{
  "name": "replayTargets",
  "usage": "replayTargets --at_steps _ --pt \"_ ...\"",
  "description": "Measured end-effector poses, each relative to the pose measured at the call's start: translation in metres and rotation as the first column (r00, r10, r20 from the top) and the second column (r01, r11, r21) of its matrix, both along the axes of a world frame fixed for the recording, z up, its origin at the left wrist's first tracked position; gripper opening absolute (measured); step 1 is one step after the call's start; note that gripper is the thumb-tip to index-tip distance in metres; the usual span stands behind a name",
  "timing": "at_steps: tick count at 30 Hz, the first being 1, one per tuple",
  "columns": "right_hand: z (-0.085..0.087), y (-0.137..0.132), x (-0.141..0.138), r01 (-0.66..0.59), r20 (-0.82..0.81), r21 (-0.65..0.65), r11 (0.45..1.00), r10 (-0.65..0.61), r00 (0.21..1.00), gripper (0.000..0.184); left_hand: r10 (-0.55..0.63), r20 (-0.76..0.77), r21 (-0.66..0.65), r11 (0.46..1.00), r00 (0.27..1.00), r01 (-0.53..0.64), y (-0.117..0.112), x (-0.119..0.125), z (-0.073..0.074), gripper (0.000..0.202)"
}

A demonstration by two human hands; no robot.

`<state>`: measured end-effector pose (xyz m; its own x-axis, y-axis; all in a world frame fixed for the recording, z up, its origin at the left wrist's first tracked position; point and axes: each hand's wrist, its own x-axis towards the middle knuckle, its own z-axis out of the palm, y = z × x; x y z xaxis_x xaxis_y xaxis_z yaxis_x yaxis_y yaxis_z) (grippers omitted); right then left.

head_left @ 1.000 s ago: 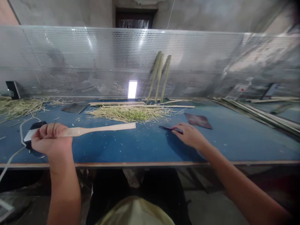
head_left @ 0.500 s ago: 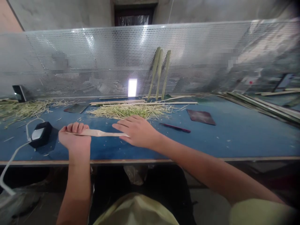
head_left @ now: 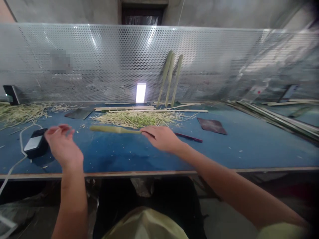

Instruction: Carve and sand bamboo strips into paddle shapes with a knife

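Observation:
A flat greenish bamboo strip (head_left: 107, 129), broad at its left end and narrow toward the right, lies level above the blue table. My right hand (head_left: 159, 137) pinches its narrow end. Off to the left of the broad end, my left hand (head_left: 63, 142) is raised with fingers loosely curled and apart, holding nothing. A heap of thin pale shavings (head_left: 134, 119) sits just behind the strip. Close to my right hand lies a slim dark red tool (head_left: 190, 137), partly hidden by it.
Three similar strips (head_left: 170, 76) lean on the perforated metal screen (head_left: 99, 63). A black box with a white cable (head_left: 36, 142) stands by my left hand. Dark square sheets (head_left: 211, 125) lie on the blue table (head_left: 249, 146). Long strips (head_left: 276, 119) are stacked at right.
My left hand has let go of the strip and moved left. The strip, held by my right hand, has shifted slightly away from me and now shows its green face instead of the pale one.

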<state>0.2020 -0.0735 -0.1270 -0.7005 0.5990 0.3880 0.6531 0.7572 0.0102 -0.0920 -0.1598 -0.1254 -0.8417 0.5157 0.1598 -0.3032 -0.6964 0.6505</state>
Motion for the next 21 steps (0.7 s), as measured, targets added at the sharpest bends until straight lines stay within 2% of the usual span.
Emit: replayTargets --at_steps 1,2,3,4,5,6,7,8,9,11,12,13,14,15,16,17,19,21 --pt "0.001 0.004 0.007 0.023 0.002 -0.004 1.0 -0.023 1.0 0.033 0.051 -0.154 0.005 0.999 0.987 -0.051 -0.001 0.001 0.007 0.013" --pt "0.002 0.006 0.014 0.041 0.016 0.004 0.999 -0.042 0.999 0.033 0.063 -0.384 -0.018 0.997 0.921 -0.076 -0.002 0.003 0.014 0.012" --pt "0.004 0.008 0.02 0.049 0.041 0.02 0.999 -0.05 0.998 0.033 0.012 -0.632 -0.075 0.994 0.775 -0.077 0.0 0.009 0.02 0.008" --pt "0.006 0.007 0.024 0.044 0.07 0.039 0.998 -0.047 0.996 0.033 -0.094 -0.827 -0.166 0.983 0.554 -0.08 0.003 0.016 0.026 0.008" --pt "0.008 0.006 0.028 0.029 0.1 0.056 0.998 -0.034 0.994 0.033 -0.24 -0.922 -0.277 0.957 0.303 -0.085 0.008 0.026 0.029 0.015" --pt "0.01 0.004 0.03 0.009 0.126 0.067 0.998 -0.018 0.992 0.032 -0.366 -0.924 -0.376 0.923 0.113 -0.082 0.015 0.036 0.03 0.025" --pt "0.012 0.003 0.033 -0.01 0.147 0.076 0.997 -0.001 0.989 0.033 -0.476 -0.88 -0.475 0.879 -0.001 -0.047 0.024 0.047 0.029 0.032" --pt "0.015 0.002 0.036 -0.032 0.164 0.083 0.996 0.018 0.986 0.033 -0.589 -0.807 -0.59 0.807 -0.049 0.026 0.034 0.058 0.026 0.035" --pt "0.018 0.003 0.04 -0.056 0.175 0.094 0.994 0.038 0.984 0.033 -0.707 -0.706 -0.706 0.699 -0.04 0.113 0.046 0.067 0.02 0.03" --pt "0.023 0.012 0.055 -0.105 0.169 0.129 0.986 0.082 0.982 0.033 -0.786 -0.615 -0.781 0.596 -0.059 0.186 0.068 0.082 0.006 0.019" --pt "0.026 0.02 0.067 -0.105 0.147 0.145 0.984 0.084 0.986 0.033 -0.808 -0.586 -0.797 0.562 -0.059 0.221 0.078 0.087 -0.001 0.026" --pt "0.028 0.03 0.082 -0.059 0.1 0.153 0.987 0.044 0.994 0.033 -0.824 -0.564 -0.805 0.536 -0.046 0.255 0.087 0.09 -0.008 0.031" --pt "0.03 0.041 0.101 0.041 0.04 0.14 0.989 -0.047 0.998 0.035 -0.843 -0.537 -0.811 0.508 -0.026 0.29 0.095 0.092 -0.014 0.034" --pt "0.032 0.052 0.123 0.239 -0.05 0.089 0.967 -0.236 0.971 0.035 -0.864 -0.504 -0.817 0.476 -0.002 0.325 0.101 0.094 -0.019 0.035" --pt "0.032 0.063 0.146 0.497 -0.157 -0.004 0.868 -0.491 0.857 0.033 -0.887 -0.461 -0.825 0.436 0.018 0.361 0.106 0.096 -0.023 0.035" --pt "0.032 0.073 0.171 0.637 -0.198 -0.048 0.769 -0.633 0.749 0.034 -0.911 -0.41 -0.832 0.389 0.032 0.396 0.109 0.098 -0.026 0.034" --pt "0.026 0.088 0.217 0.792 -0.214 -0.124 0.598 -0.795 0.567 0.037 -0.953 -0.302 -0.839 0.284 0.038 0.465 0.112 0.104 -0.03 0.034" --pt "0.015 0.098 0.255 0.858 -0.192 -0.199 0.473 -0.878 0.44 0.036 -0.978 -0.21 -0.832 0.189 0.019 0.521 0.113 0.112 -0.032 0.036"
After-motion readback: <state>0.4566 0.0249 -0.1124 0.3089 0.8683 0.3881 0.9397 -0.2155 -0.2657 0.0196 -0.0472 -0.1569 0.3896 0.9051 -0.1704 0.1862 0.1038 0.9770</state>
